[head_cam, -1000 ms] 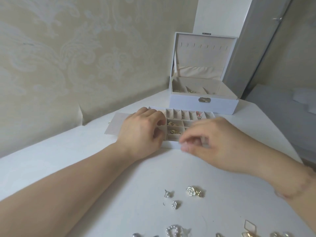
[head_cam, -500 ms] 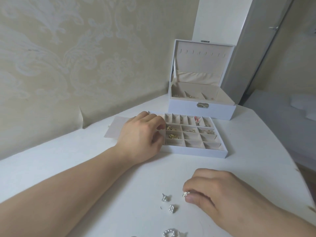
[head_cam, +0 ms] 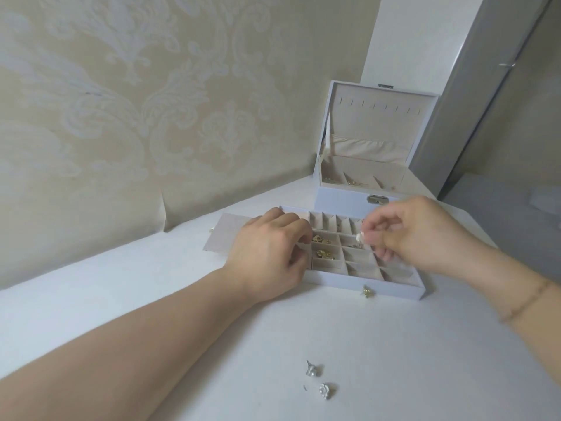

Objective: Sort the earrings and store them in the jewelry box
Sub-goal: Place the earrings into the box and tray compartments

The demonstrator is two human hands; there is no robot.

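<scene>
Head view. Left hand (head_cam: 268,253) rested curled on the near-left corner of the divided tray (head_cam: 394,291), apparently steadying it; whether it pinched anything was hidden. Right hand (head_cam: 416,235) hovered over the tray's middle cells, thumb and forefinger pinching a small pale earring (head_cam: 360,237), probably a stud, ready to drop. Gold earrings (head_cam: 323,247) already lay in two left cells. Two silver studs (head_cam: 318,379) waited on the white table (head_cam: 121,299) near the viewer. The jewelry box (head_cam: 364,177) stood open behind.
</scene>
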